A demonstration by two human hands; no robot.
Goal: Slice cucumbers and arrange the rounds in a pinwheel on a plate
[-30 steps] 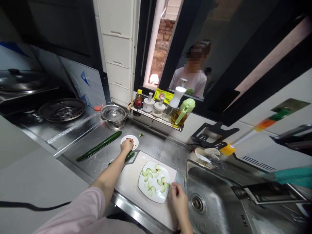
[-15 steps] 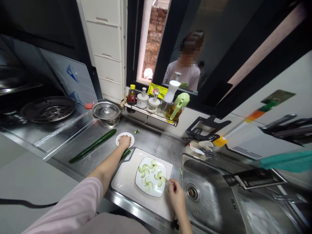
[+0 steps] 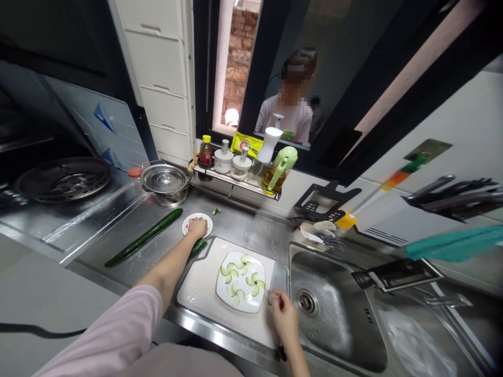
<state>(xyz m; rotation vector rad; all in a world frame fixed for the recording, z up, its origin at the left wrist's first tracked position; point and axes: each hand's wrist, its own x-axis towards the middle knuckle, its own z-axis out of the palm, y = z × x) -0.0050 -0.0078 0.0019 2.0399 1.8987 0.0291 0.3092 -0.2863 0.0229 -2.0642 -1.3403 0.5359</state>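
Sitting beneath left grip: white dish

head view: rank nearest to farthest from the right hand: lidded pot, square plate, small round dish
1. Square plate: just left of the right hand, on the cutting board.
2. Small round dish: farther left, at the left hand.
3. Lidded pot: farthest, back left.

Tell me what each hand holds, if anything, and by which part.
Cannot tell: the left hand hides its own grip at the small white dish; the right hand is curled beside the square plate, any held thing indistinct.
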